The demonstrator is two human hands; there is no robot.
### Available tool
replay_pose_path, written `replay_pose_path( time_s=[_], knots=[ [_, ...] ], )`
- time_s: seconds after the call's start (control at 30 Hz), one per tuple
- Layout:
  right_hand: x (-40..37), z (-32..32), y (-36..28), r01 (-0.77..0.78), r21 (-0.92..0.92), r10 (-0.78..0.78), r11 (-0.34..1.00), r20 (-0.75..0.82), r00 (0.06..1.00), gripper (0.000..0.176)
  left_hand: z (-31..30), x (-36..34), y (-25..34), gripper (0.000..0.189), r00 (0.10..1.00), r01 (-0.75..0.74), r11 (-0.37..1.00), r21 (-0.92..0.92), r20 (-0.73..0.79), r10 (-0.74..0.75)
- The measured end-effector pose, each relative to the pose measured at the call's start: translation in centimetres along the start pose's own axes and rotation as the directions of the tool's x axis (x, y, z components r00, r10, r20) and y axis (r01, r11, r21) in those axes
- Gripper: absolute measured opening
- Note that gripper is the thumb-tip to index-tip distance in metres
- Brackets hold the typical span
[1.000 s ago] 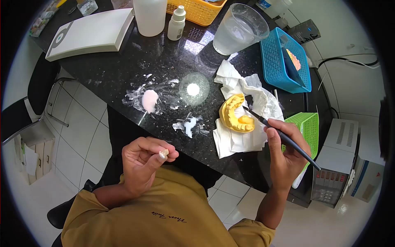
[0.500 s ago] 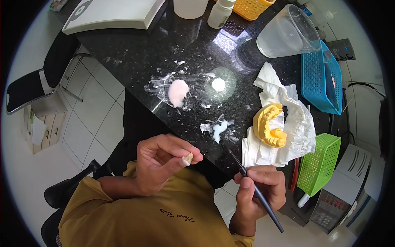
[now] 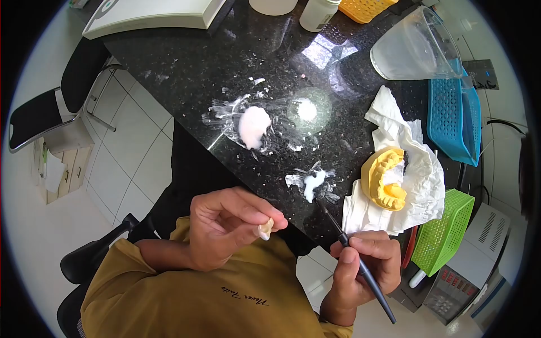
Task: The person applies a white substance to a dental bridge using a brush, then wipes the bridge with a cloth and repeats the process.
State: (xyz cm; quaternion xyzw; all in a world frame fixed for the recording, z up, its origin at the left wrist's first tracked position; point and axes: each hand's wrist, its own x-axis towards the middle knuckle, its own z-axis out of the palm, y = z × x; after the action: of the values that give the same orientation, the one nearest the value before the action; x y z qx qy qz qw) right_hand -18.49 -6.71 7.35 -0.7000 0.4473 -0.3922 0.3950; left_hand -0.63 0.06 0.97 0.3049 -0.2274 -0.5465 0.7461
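Observation:
My left hand (image 3: 222,228) pinches a small tooth-coloured dental piece (image 3: 266,228) between thumb and fingertips, above my lap near the counter edge. A slim dark brush (image 3: 369,277) is held like a pen in my right hand (image 3: 375,256). Its tip points up and left, right at the lower edge of a small smear of white paste (image 3: 313,183) on the black counter. Farther left lies a larger pale pink mound (image 3: 255,127) with white streaks around it. Right of the brush, a yellow dental arch model (image 3: 375,177) rests on crumpled white paper towel (image 3: 425,194).
A clear plastic cup (image 3: 408,53) stands at the back right, near a blue basket (image 3: 451,124). A green basket (image 3: 445,231) sits right of the towel. Along the back are a white bottle (image 3: 319,14), a yellow basket (image 3: 363,8) and a white box-like object (image 3: 152,17).
The view has shifted slightly, so the counter items appear a little farther right. Both hands keep their grips, and the brush tip stays by the white paste.

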Motion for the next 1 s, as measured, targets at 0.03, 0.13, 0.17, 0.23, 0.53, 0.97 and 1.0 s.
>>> replay_pose_path(
  time_s=[0.03,0.13,0.17,0.23,0.53,0.97,1.0],
  knots=[
    [0.0,0.1,0.0,-0.002,0.003,0.002,1.0,0.002,1.0,0.017,-0.1,0.0,0.0,0.008,1.0,-0.008,1.0,0.011,0.011,0.007],
    [0.1,0.1,-0.2,-0.027,-0.004,0.027,1.0,0.018,0.999,0.017,-0.1,-0.1,0.1,0.008,1.0,-0.008,1.0,0.026,0.003,0.008],
    [0.1,0.1,-0.2,-0.035,0.006,0.035,0.999,0.02,0.999,0.017,-0.1,-0.1,0.0,0.008,1.0,-0.008,1.0,0.025,0.003,0.008],
    [0.0,0.1,-0.2,-0.045,0.016,0.044,0.999,0.025,0.999,0.017,-0.2,-0.1,0.1,0.007,1.0,0.003,1.0,0.018,0.009,-0.003],
    [-1.4,-2.1,-0.2,0.212,-0.374,-0.227,0.903,0.005,0.974,0.021,0.3,-0.1,-0.1,0.01,0.999,0.008,0.999,0.047,-0.052,-0.006],
    [-0.3,0.4,0.0,0.017,0.076,-0.011,0.997,-0.074,0.997,0.019,0.8,0.1,0.1,0.014,0.995,0.006,0.994,0.111,-0.099,0.005],
    [-0.2,0.3,0.1,0.013,0.059,-0.01,0.998,-0.052,0.999,0.019,0.7,0.1,0.1,0.014,0.995,0.005,0.994,0.113,-0.104,0.007]
  ],
)
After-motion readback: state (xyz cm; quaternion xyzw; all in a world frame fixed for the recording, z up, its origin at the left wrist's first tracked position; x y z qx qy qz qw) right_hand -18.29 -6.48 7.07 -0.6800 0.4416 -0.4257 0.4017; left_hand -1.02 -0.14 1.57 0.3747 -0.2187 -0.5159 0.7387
